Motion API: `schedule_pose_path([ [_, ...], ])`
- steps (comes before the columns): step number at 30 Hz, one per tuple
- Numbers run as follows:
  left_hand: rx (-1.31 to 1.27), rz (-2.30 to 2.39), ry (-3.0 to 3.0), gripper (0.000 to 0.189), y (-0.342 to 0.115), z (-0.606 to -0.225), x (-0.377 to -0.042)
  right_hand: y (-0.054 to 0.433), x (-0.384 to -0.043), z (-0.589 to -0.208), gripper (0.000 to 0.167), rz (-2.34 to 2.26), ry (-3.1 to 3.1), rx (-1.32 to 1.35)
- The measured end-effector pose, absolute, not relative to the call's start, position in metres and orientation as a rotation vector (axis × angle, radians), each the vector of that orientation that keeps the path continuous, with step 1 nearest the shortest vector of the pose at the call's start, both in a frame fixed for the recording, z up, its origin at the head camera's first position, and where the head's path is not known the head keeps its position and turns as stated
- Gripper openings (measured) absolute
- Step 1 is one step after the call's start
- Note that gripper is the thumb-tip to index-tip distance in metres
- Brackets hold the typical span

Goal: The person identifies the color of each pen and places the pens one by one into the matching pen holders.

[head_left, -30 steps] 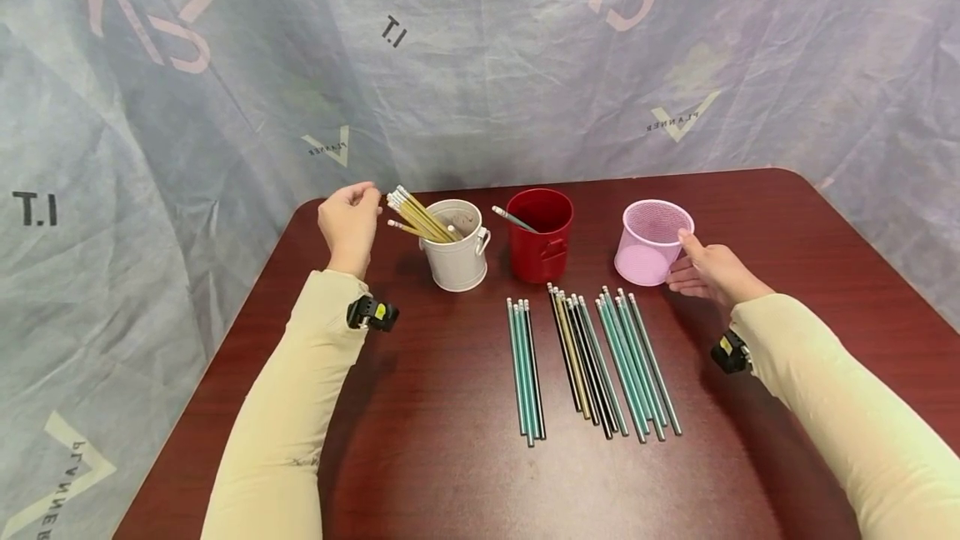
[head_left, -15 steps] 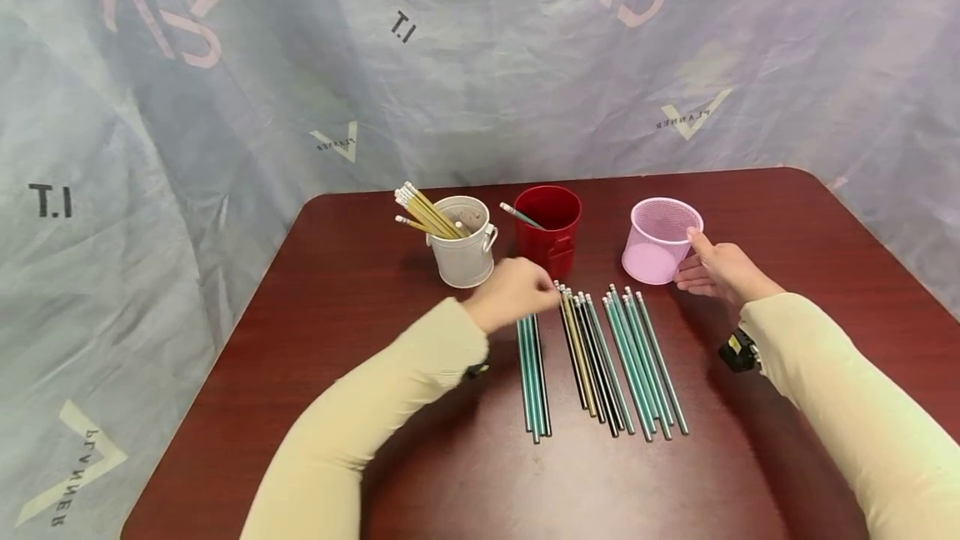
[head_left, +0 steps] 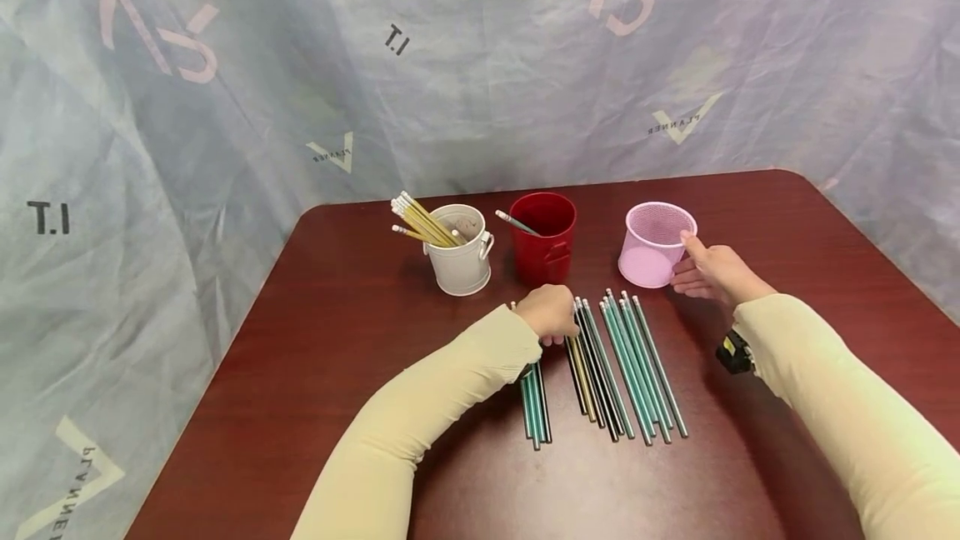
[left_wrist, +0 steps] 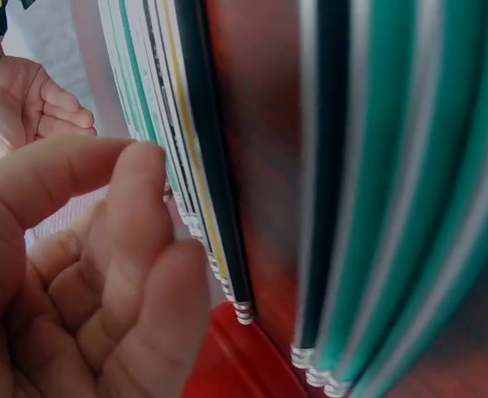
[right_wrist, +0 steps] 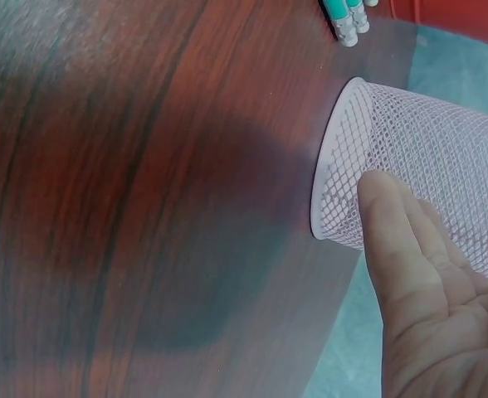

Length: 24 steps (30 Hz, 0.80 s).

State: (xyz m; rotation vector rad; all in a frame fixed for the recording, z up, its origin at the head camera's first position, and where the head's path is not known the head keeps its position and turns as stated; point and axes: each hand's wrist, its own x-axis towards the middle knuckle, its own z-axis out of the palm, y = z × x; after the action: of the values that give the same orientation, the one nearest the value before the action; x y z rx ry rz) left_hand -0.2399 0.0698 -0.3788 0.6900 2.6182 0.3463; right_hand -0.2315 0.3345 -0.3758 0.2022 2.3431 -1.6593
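My left hand [head_left: 550, 312] is low over the upper ends of the middle row of pencils. In the left wrist view its fingers are loosely bent, with thumb and fingertip close together and nothing showing between them. A gold pencil [left_wrist: 192, 141] lies beside the fingertips among black pencils [head_left: 604, 394]. My right hand [head_left: 716, 272] touches the side of a pink mesh pencil cup [head_left: 647, 263], thumb at the rim. The right wrist view shows the fingers [right_wrist: 391, 228] straight along the mesh. Part of the left row of teal pencils [head_left: 535, 411] is hidden under the left hand.
A white pail [head_left: 460, 267] holding several gold pencils [head_left: 422, 222] stands at the back left. Beside it is a red pail [head_left: 542, 263] with a teal pencil [head_left: 517, 222] leaning inside. Another row of teal pencils [head_left: 637, 357] lies at the right. A grey cloth backdrop [head_left: 480, 107] hangs behind the table.
My left hand has moved from beside the white pail rightward and down to the middle pencils. The right hand stays at the pink cup.
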Motion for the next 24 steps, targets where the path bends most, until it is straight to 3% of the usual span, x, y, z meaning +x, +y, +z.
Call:
schedule_pose_path([
  [14,0.749,0.117,2.628,0.027,0.085,-0.390,-0.242,0.337,-0.233,-0.376,0.081,-1.677,2.315,0.202],
  [24,0.779,0.104,2.578,0.034,0.081,-0.396,-0.242,0.336,-0.233,-0.379,0.081,-1.696,2.302,0.201],
])
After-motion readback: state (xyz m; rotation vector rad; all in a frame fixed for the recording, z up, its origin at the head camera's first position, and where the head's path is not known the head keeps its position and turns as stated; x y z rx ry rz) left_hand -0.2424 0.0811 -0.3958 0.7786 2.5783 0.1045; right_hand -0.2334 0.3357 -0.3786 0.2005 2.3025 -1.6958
